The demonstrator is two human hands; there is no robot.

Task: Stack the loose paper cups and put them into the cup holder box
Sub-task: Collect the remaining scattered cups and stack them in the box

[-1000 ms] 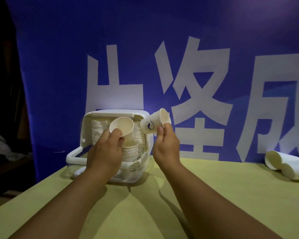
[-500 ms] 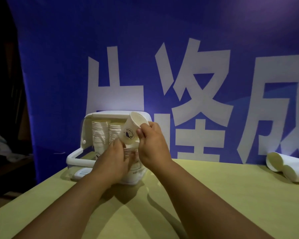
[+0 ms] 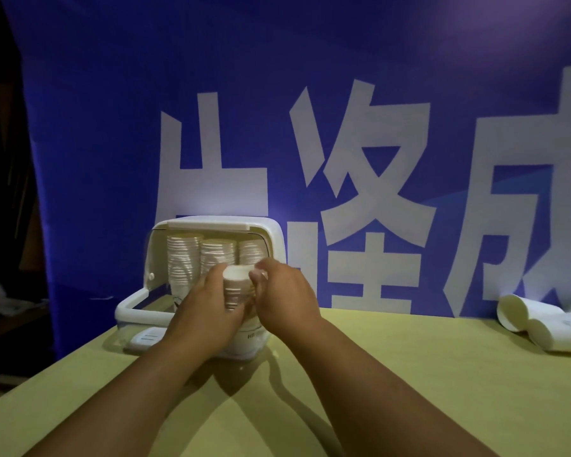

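Note:
A white cup holder box stands open at the table's far left, with several stacks of paper cups upright inside it. In front of the box's opening, a short stack of white paper cups is held between both hands. My left hand grips the stack from the left. My right hand grips it from the right, its fingertips at the top rim. The lower part of the stack is hidden behind my fingers.
More white paper cups lie on their sides at the table's far right. The yellow table spreads in front. A blue banner with large white characters hangs right behind the box. The box's clear lid frame juts forward at left.
My right hand brought its single cup from up right down onto the stack in my left hand. Both hands now hold the stack lower, in front of the box.

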